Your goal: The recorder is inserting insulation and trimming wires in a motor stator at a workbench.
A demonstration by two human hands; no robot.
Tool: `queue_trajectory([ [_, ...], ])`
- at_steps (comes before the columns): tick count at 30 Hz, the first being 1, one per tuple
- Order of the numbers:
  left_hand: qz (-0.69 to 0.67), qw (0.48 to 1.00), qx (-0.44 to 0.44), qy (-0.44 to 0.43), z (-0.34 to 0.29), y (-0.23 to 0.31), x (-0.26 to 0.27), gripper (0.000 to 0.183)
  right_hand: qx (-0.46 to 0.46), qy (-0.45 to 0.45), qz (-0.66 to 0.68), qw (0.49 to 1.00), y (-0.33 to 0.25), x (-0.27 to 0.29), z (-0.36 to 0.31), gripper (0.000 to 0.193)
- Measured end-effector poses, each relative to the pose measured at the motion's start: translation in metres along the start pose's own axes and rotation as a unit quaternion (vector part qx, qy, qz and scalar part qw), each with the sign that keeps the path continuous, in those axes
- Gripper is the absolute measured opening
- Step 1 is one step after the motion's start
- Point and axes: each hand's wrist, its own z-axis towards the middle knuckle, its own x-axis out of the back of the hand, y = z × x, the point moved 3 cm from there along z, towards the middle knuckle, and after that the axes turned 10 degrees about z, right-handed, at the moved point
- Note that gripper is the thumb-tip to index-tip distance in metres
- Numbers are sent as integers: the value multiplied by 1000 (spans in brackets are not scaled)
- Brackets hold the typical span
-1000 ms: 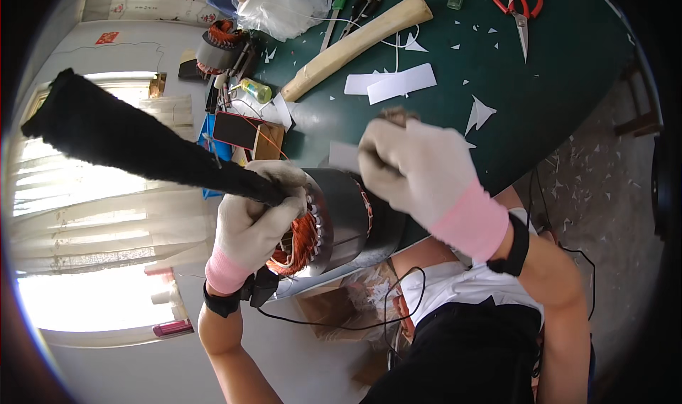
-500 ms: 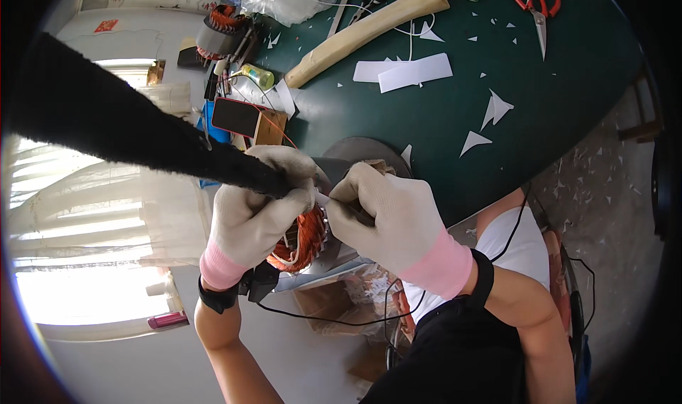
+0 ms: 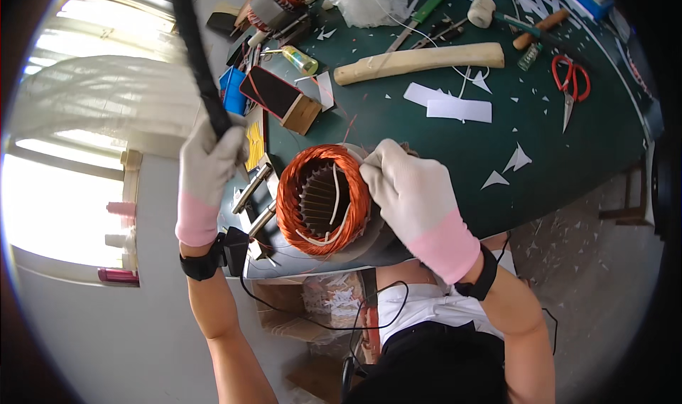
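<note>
Stator (image 3: 320,198) sits on the green surface (image 3: 568,159), probably heavy and rigid; best lifted by its grey body (image 3: 371,240), sparing the copper windings (image 3: 287,216). Left hand (image 3: 213,152) grips a black strip (image 3: 195,56); right hand (image 3: 415,191) meets the windings' edge, its pinch unclear.

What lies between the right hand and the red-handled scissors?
In the head view, two larger pointed white scraps lie on the green tabletop between the right hand and the red-handled scissors.
</note>
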Motion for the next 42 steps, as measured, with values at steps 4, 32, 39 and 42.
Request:
queue_trajectory([
  [4, 154, 980, 78, -100, -22, -114, -17, 25, -26, -125, 6, 992, 5, 1, 29, 14],
  [32, -364, 926, -41, -96, -49, -61, -81, 43, 35, -310, -99, 945, 1, 6, 74, 17],
  [39, -283, 944, -65, -154, -27, -46, -79, 44, 121, -353, -131, 918, -10, -6, 86, 13],
  [42, -317, 921, -46, -223, -20, -54, -74, 45, 150, -350, -122, 917, -7, -6, 85, 14],
])
